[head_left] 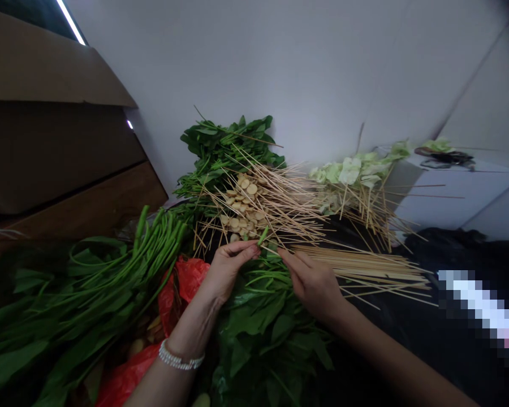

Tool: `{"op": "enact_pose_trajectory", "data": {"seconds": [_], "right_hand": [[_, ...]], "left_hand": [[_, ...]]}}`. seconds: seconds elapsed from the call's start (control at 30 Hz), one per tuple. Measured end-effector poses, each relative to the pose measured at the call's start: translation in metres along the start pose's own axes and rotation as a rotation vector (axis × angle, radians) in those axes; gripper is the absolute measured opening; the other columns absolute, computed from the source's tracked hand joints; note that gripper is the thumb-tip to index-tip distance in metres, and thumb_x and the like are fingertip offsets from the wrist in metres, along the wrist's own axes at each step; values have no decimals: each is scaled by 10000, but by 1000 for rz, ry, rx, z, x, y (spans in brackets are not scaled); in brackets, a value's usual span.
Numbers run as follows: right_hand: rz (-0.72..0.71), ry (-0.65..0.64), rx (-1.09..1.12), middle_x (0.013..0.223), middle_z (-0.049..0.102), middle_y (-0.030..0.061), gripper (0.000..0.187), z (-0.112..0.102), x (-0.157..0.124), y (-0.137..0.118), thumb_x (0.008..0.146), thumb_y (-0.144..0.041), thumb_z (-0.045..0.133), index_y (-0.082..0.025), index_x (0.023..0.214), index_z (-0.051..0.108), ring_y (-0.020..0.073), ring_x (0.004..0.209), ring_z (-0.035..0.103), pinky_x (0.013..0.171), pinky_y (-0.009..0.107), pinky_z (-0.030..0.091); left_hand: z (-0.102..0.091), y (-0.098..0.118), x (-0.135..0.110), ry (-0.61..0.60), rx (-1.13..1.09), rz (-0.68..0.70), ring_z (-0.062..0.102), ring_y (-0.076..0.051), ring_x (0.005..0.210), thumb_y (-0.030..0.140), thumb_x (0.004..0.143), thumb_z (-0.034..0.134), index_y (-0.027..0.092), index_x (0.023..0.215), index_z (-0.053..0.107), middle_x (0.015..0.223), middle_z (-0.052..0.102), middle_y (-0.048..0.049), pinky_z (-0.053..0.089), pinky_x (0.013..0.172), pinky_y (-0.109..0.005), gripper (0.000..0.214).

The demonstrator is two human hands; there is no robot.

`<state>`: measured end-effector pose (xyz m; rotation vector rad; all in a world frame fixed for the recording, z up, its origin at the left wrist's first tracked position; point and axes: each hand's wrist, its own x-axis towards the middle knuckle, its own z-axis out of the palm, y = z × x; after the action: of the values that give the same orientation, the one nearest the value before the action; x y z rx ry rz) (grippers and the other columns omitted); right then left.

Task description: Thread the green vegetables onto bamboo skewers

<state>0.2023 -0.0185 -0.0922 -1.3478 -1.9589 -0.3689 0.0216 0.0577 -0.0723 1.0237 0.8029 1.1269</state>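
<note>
Head view, only view.

Left hand (229, 265): thumb and fingertips pinched together on a short green stem (263, 235), which stands up tilted toward 1 o'clock out of the grip. Bracelet (180, 359) on that wrist.

Right hand (316, 285): palm down, fingers stretched toward 10 o'clock, tips just beside the stem's lower end. It may be nipping a thin skewer there; the picture is too small and dim, so I cannot tell whether it holds anything.

Stem position: between the two hands, at 1 o'clock of the left hand, 10 o'clock of the right, above the heap of leafy greens (263, 333).

Handling, judged: stem is light, fresh, fairly crisp; it should bend a little, then snap or split if squeezed hard. Best held low, near the cut end, with a fingertip pinch.

Surroundings: bare skewers (365, 270) in a bundle at 3 o'clock of the right hand; skewered pale slices (244, 209) at 12 o'clock; long-stemmed greens (148, 254) at 9 o'clock; red bag (186, 282) beneath the left forearm.
</note>
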Motion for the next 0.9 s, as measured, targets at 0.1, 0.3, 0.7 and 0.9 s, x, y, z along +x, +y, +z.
{"op": "enact_pose_trajectory", "data": {"seconds": [0.1,0.3,0.7,0.9], "right_hand": [[18,-21,44,792,674,66,364,2,-2,-1,940,-127,383,-145,1217,618,155,714,644,653,240,487],[7,16,84,916,714,94,350,4,-5,-3,932,-114,392,-146,1208,605,174,807,667,752,281,527],[14,128,124,851,711,52,219,-4,3,0,975,-183,397,-176,1014,613,144,729,669,673,239,492],[301,300,116,731,642,8,206,-22,16,33,979,-251,376,-194,986,574,139,649,619,647,241,447]], "left_hand": [[0,0,-2,-8,32,14,621,-120,624,296,520,902,161,743,786,643,723,-31,496,696,-241,285],[2,2,-5,-56,41,-11,607,-117,602,289,525,893,154,729,786,631,713,-34,487,665,-232,268],[15,1,-15,-100,279,108,642,-181,768,270,642,831,177,840,792,844,746,-65,479,726,-264,222],[17,-2,-16,-79,541,362,557,-144,660,259,740,750,181,771,757,697,657,-19,413,615,-229,84]]}}
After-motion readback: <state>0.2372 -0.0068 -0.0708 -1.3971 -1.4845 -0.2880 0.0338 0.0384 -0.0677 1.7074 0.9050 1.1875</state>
